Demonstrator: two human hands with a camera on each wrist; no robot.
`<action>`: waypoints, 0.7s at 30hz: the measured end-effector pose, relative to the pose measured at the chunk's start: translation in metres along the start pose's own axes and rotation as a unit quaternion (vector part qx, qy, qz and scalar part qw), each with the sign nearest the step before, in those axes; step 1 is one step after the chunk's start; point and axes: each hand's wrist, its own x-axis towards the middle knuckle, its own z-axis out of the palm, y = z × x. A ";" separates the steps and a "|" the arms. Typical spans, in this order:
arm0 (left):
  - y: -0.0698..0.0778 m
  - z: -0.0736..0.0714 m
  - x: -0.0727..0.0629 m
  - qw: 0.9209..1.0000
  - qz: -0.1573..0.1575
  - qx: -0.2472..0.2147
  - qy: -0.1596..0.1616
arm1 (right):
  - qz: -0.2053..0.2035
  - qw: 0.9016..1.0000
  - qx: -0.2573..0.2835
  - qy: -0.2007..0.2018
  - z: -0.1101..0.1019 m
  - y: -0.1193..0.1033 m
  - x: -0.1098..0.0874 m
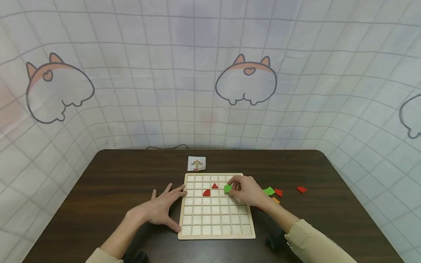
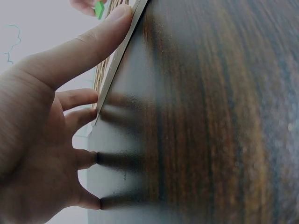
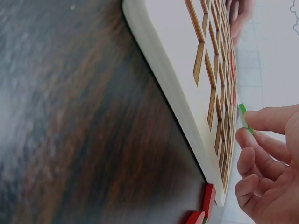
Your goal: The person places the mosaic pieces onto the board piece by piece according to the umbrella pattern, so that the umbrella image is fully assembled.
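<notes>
A pale wooden grid board point(image 1: 206, 220) lies on the dark table. In its upper rows sit a red triangle tile point(image 1: 215, 186) and a red quarter-round tile point(image 1: 207, 193). My right hand point(image 1: 248, 190) pinches a green square tile point(image 1: 227, 189) between thumb and fingers over the board's upper right part. The right wrist view has that green tile point(image 3: 245, 118) held close above the grid, its other fingers loosely bent. Along the board's left edge my left hand point(image 1: 158, 209) is spread, thumb point(image 2: 112, 23) against the edge, some fingertips at the board and others on the table.
Behind the board lies a small card point(image 1: 196, 163) with a coloured pattern on a grid. Right of the board are loose pieces: a green one point(image 1: 269, 191), an orange one point(image 1: 276, 200) and several red ones point(image 1: 301, 189). A patterned cloth point(image 1: 204, 120) hangs behind the table.
</notes>
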 end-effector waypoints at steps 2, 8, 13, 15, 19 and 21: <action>-0.001 0.001 0.000 1.000 -0.002 -0.001 -0.001 | -0.010 1.000 -0.003 -0.001 0.002 -0.001 0.001; -0.002 0.001 -0.001 1.000 -0.002 -0.004 -0.001 | -0.025 1.000 -0.003 -0.014 0.008 -0.006 0.004; -0.001 0.000 0.000 1.000 -0.004 -0.001 0.000 | -0.031 0.999 0.003 -0.017 0.010 -0.010 0.007; -0.001 0.000 0.000 1.000 -0.003 -0.001 0.000 | -0.033 0.999 0.004 -0.019 0.011 -0.011 0.008; -0.001 0.001 0.000 1.000 -0.003 -0.001 -0.001 | -0.037 0.999 0.009 -0.025 0.014 -0.011 0.009; -0.002 0.002 0.000 1.000 -0.004 0.000 0.000 | -0.036 0.999 0.009 -0.027 0.016 -0.011 0.010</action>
